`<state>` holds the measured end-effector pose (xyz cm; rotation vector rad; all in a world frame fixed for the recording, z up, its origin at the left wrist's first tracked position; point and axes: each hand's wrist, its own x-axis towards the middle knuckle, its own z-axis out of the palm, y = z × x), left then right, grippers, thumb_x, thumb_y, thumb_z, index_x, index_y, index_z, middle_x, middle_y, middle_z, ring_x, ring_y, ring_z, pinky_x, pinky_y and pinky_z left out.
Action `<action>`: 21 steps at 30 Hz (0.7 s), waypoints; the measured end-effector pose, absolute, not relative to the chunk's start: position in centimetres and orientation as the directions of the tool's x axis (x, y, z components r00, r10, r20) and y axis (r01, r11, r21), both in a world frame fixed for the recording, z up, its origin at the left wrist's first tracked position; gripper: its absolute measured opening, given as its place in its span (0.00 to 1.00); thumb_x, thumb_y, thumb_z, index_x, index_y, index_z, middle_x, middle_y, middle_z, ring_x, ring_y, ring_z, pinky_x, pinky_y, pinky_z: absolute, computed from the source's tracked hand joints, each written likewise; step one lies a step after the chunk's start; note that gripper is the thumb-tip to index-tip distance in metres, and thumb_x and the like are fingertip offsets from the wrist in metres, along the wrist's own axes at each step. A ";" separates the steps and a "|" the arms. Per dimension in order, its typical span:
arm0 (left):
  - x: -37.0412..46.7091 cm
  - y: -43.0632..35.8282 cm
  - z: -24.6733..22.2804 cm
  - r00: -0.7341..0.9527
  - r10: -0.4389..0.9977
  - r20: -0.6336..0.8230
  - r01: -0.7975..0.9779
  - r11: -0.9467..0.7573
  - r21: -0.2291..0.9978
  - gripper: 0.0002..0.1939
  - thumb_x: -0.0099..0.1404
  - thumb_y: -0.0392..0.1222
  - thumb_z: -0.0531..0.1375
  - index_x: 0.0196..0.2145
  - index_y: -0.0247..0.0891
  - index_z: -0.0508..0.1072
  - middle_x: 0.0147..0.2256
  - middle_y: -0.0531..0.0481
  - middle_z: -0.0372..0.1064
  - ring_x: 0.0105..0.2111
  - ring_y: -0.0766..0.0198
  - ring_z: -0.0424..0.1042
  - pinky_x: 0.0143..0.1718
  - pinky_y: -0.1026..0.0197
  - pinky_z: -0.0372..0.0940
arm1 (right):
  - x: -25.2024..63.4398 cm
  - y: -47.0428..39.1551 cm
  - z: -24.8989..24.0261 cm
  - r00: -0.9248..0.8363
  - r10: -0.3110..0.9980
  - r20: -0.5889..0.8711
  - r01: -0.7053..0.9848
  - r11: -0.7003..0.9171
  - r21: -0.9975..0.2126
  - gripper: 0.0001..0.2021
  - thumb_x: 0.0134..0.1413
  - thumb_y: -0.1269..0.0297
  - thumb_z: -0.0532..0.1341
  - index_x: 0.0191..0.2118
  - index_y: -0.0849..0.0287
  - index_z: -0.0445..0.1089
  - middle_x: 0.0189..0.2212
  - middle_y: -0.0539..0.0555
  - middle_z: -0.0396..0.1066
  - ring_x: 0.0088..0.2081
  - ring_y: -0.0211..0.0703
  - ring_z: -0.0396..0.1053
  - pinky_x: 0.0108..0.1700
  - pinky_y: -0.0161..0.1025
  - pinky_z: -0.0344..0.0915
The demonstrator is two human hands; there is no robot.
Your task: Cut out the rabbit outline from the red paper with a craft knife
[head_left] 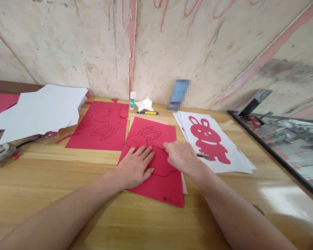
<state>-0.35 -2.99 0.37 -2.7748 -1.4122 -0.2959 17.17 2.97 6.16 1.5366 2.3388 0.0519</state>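
Observation:
A red sheet of paper (169, 187) with a rabbit outlined in black lies before me on paler sheets. My left hand (136, 163) rests flat on its left side, fingers spread over the rabbit's front. On the right, my right hand (181, 156) is closed round a slim craft knife (203, 155). The knife's tip touches or nearly touches the line of the rabbit's back, and its dark rear end sticks out behind the hand. Thin pale slits show by the ear and neck. My fingers hide part of the outline.
Left lies another red sheet (78, 137) with a rabbit drawing, near white sheets (41, 111) and a tape measure (1, 152). Behind stand a glue stick (132, 101), crumpled tissue (145, 105) and a yellow-blue pen (148, 113). Right, a red rabbit cutout (211, 144) lies on white paper.

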 end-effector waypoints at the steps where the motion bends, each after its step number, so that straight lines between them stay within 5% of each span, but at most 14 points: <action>1: -0.3 -3.0 0.4 0.575 0.799 0.175 0.801 -0.593 0.077 0.26 0.70 0.51 0.44 0.59 0.34 0.58 0.61 0.40 0.53 0.57 0.50 0.54 0.51 0.49 0.51 | 17.2 3.0 6.1 -0.356 0.898 -0.259 0.884 0.413 0.218 0.11 0.50 0.73 0.53 0.37 0.57 0.69 0.27 0.57 0.73 0.34 0.46 0.72 0.29 0.36 0.55; 8: -0.4 -3.0 0.4 0.576 0.799 0.173 0.799 -0.595 0.089 0.26 0.69 0.51 0.44 0.59 0.34 0.58 0.61 0.40 0.53 0.58 0.50 0.54 0.52 0.48 0.51 | 17.5 3.1 5.9 -0.372 0.896 -0.243 0.878 0.425 0.220 0.08 0.52 0.71 0.53 0.36 0.57 0.68 0.26 0.55 0.72 0.32 0.45 0.71 0.27 0.36 0.52; 14: -0.6 -2.9 0.2 0.569 0.802 0.180 0.798 -0.591 0.114 0.26 0.70 0.50 0.45 0.60 0.35 0.58 0.61 0.42 0.53 0.58 0.51 0.54 0.52 0.47 0.52 | 19.0 4.7 6.1 -0.387 0.901 -0.195 0.912 0.406 0.066 0.09 0.58 0.66 0.51 0.32 0.56 0.67 0.29 0.53 0.71 0.33 0.42 0.69 0.26 0.35 0.50; 21: -1.6 -3.0 0.3 0.489 0.826 0.282 0.818 -0.546 0.181 0.23 0.69 0.46 0.47 0.58 0.34 0.59 0.60 0.40 0.56 0.58 0.52 0.55 0.54 0.48 0.53 | 20.6 6.7 5.6 -0.241 0.962 -0.130 0.970 0.236 -0.052 0.14 0.61 0.57 0.48 0.43 0.59 0.65 0.40 0.57 0.72 0.40 0.46 0.68 0.31 0.37 0.55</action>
